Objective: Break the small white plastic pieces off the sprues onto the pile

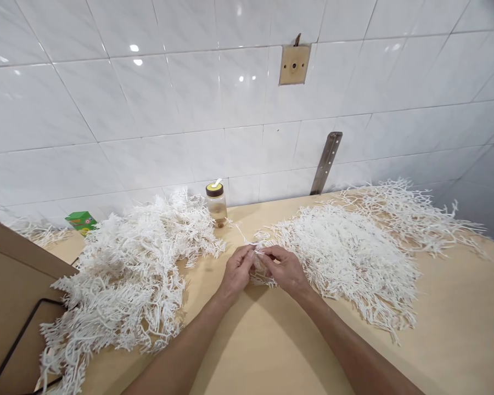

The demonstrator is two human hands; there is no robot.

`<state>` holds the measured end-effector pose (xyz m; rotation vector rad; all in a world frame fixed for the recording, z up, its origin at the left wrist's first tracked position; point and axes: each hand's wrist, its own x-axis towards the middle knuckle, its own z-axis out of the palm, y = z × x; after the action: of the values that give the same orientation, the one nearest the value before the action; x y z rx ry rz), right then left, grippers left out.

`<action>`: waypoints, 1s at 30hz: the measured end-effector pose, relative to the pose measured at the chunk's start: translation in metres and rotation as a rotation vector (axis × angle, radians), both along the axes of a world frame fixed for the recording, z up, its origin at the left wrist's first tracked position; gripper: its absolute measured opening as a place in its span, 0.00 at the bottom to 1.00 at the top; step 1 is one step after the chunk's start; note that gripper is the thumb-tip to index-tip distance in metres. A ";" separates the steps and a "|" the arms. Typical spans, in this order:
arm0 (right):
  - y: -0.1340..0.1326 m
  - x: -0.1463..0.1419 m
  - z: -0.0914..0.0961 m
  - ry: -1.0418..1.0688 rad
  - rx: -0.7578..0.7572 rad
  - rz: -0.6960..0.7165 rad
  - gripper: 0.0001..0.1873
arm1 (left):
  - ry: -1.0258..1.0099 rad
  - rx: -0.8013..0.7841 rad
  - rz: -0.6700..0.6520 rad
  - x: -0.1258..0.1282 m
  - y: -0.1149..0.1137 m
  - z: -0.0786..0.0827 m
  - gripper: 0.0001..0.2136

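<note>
My left hand and my right hand meet over the middle of the table, fingertips nearly touching. Each is closed in a pinch on a thin white branched strand, one end of which sticks out beyond the fingers. What lies right between the fingertips is partly hidden. Just right of my right hand spreads a pile of finer white strands, some reaching under my hands. To the left stands a taller heap of bushy white branched pieces.
A clear jar with a dark lid stands behind the left heap. Looser white branches lie at the back right. A green box and a brown cardboard-like panel are at the left. A tiled wall closes off the back.
</note>
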<state>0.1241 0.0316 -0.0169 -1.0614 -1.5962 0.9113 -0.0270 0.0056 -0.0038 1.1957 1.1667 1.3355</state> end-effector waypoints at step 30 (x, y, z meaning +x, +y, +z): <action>-0.001 0.002 0.010 0.201 -0.321 0.229 0.21 | -0.049 -0.012 -0.023 -0.019 0.010 0.000 0.17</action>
<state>0.1265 0.0301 -0.0069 -0.9776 -1.4526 1.4209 -0.0460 0.0160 -0.0035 1.1585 1.1211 1.3316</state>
